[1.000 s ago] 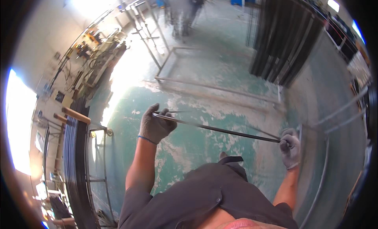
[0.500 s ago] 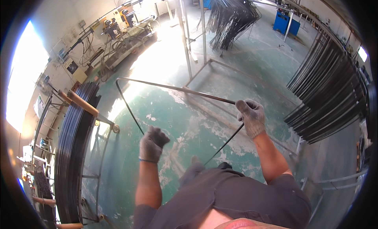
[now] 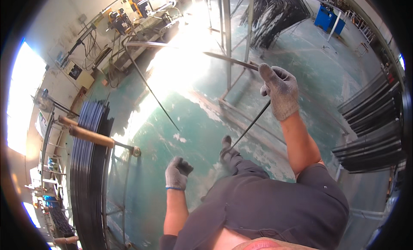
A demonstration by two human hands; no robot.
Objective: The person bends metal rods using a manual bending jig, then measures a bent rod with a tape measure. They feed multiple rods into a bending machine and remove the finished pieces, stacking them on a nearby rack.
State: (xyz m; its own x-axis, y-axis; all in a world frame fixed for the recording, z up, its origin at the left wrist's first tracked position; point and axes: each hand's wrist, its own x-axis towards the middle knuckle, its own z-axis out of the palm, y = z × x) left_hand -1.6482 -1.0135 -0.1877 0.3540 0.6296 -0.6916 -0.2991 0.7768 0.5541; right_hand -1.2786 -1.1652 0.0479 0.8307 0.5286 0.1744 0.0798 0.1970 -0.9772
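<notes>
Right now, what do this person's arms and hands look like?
The left hand and right hand each wear a greyish fabric glove; the left cuff has a thin blue edge. Short dark grey sleeves leave the forearms bare.

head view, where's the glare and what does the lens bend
Head view: glare whitens part of the floor and swallows part of the metal bar; the left window is blown out; near the rim, the dark strips at left look bowed.
</notes>
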